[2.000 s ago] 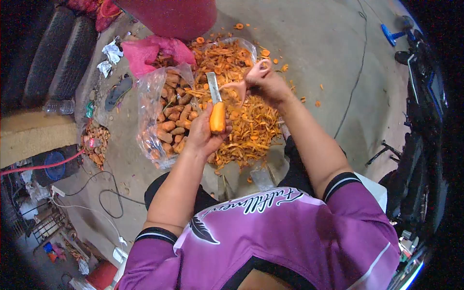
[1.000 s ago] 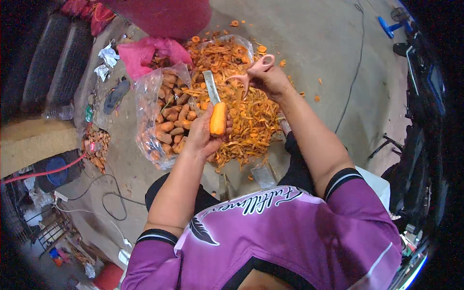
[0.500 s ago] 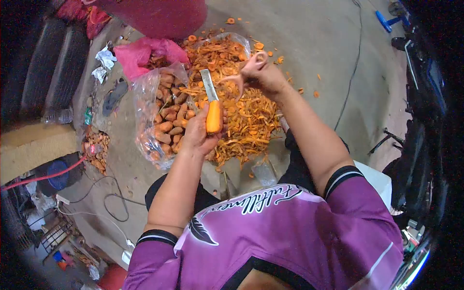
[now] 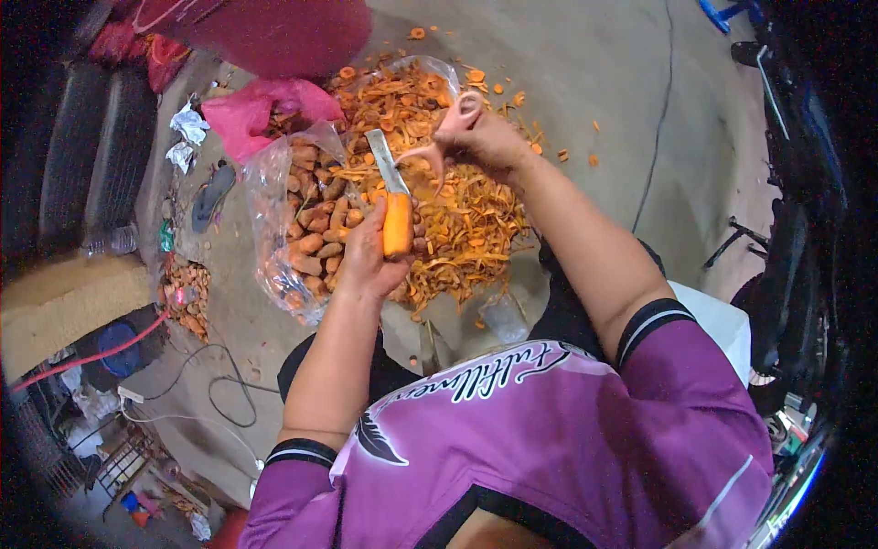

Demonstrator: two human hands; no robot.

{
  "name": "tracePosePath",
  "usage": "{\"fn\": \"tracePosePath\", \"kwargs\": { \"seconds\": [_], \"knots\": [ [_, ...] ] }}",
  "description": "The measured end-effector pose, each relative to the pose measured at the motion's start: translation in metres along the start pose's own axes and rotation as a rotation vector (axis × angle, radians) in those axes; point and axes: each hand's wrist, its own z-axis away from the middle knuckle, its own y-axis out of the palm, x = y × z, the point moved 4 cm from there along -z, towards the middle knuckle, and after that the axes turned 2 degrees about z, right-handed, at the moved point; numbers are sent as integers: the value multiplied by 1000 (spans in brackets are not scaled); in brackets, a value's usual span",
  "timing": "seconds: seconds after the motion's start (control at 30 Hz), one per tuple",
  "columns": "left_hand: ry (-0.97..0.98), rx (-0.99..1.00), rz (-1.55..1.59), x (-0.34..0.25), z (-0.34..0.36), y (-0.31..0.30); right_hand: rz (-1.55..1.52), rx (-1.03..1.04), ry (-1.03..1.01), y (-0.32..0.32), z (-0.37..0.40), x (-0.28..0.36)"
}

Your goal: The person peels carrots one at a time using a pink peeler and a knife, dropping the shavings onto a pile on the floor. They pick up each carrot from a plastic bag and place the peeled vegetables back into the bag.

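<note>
My left hand (image 4: 368,254) is closed round a peeled orange sweet potato (image 4: 398,224), held upright. A flat metal blade (image 4: 386,160) sticks up beyond its far end; what holds the blade is hidden. To the right, my right hand (image 4: 489,145) grips a pink Y-shaped peeler (image 4: 435,157) with a ring at its end (image 4: 469,102). The peeler's forked head points toward the blade, seemingly apart from the sweet potato. Below both hands spreads a heap of orange peelings (image 4: 466,242). Unpeeled sweet potatoes (image 4: 315,220) lie left of it on clear plastic (image 4: 265,229).
A large red tub (image 4: 274,37) stands at the far side, with a pink net bag (image 4: 247,114) before it. A dark sandal (image 4: 213,197) and crumpled paper (image 4: 187,123) lie on the left. A cable (image 4: 660,137) runs along the floor at right.
The whole view has shifted slightly, so most things sit a little further left. My right hand has tilted the peeler slightly; both hands keep their holds.
</note>
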Motion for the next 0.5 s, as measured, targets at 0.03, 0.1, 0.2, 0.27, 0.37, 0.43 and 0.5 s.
{"fn": "tracePosePath", "kwargs": {
  "seconds": [0.03,0.1,0.2,0.27,0.37,0.43,0.5],
  "knots": [
    [-11,34,-3,0,2,5,-32,-52,-14,-4,2,5],
    [-3,17,-6,-2,4,9,-83,-42,-30,-1,7,12],
    [60,-139,-27,-3,8,14,-148,196,7,31,22,16],
    [99,-254,-79,-3,12,26,-54,254,36,46,32,16],
    [196,-142,-287,-4,6,14,-134,36,39,18,11,6],
    [187,-76,-315,-3,6,14,-35,-180,-4,-3,5,13],
    [177,-81,-309,-4,6,15,-126,-93,25,0,6,14]
  ]
}}
